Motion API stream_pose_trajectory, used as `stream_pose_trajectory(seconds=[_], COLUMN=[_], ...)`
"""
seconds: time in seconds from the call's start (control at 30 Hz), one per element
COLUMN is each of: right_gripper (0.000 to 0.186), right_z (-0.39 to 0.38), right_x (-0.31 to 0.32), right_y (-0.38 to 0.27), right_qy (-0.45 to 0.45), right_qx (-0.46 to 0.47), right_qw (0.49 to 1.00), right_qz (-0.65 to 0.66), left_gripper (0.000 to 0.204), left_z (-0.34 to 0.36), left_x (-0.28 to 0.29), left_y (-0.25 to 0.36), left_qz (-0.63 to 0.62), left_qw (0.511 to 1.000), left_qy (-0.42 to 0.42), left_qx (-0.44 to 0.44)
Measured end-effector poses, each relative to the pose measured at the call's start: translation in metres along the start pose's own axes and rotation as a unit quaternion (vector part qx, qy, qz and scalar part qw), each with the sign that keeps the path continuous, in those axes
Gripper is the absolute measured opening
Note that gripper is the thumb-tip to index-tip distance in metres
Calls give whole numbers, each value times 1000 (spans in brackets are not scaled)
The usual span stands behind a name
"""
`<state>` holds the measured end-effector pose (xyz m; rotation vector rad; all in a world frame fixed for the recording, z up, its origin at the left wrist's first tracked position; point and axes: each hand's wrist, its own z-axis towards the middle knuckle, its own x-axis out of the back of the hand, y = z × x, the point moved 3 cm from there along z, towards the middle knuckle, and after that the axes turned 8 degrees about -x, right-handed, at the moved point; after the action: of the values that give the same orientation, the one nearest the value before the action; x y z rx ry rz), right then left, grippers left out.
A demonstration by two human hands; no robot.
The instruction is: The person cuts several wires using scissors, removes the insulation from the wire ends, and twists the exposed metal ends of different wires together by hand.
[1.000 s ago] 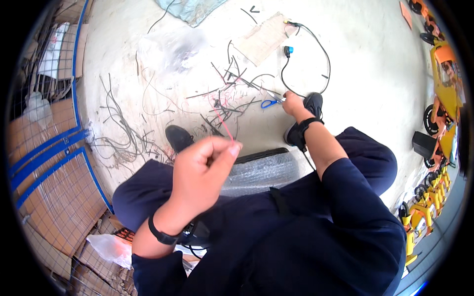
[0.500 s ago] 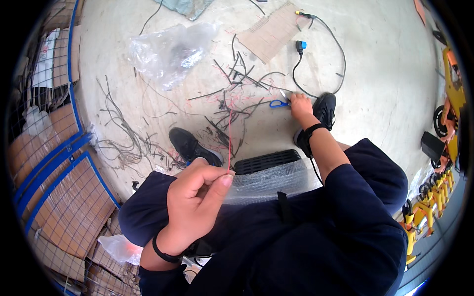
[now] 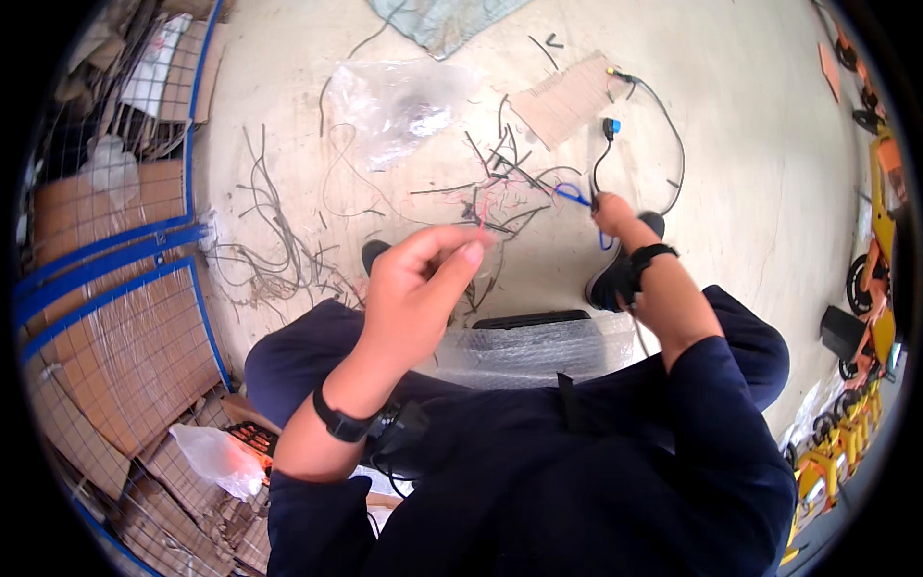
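Between the thumb and forefinger of my left hand [image 3: 418,279] is pinched a thin red wire [image 3: 483,219], its far part running toward the scraps on the floor. My right hand [image 3: 620,223] is closed on blue-handled scissors [image 3: 572,194]; the handle loops stick out past the fingers and the blades are hidden. Beyond my left hand lies a scatter of cut black sheath pieces [image 3: 505,159] and red wire bits. Just past my right hand, a black cable [image 3: 681,144] with a blue connector [image 3: 612,127] curves over the floor.
A torn cardboard piece [image 3: 562,101] and a clear plastic sheet [image 3: 394,111] lie farther out. Dark cable strands [image 3: 274,240] spread at left, near a blue-framed mesh cage [image 3: 106,250]. Bubble wrap [image 3: 538,348] rests by my legs. Yellow wheeled machines [image 3: 870,279] line the right.
My right hand has picked up the scissors from the floor and lifted them. My left hand has moved forward with the red wire. The view has shifted.
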<state>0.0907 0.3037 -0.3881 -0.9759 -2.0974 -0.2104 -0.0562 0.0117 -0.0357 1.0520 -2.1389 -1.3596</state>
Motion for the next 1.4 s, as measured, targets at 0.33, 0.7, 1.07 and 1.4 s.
stream_pose_trajectory(seconds=[0.33,0.7,1.07,1.4], right_gripper=[16,27,34,32], right_z=[-218,-322,-317,-318], right_x=[298,240,243,245], right_y=[-106,-189,-193,-191], right_qy=[158,12,152,185], right_qx=[163,424,431,432], right_qw=[948,874,864,861], right_qz=[222,238,211,192], left_gripper=[22,27,28,28], left_z=[-24,-34,-34,-40], left_x=[-10,-17,-19,-24], left_y=[36,41,33,36], left_qz=[-20,-95,-135,-164], left_qw=[982,978,970,968], left_qy=[-42,-155,-179,-173], left_qx=[-180,-104,-97,-80])
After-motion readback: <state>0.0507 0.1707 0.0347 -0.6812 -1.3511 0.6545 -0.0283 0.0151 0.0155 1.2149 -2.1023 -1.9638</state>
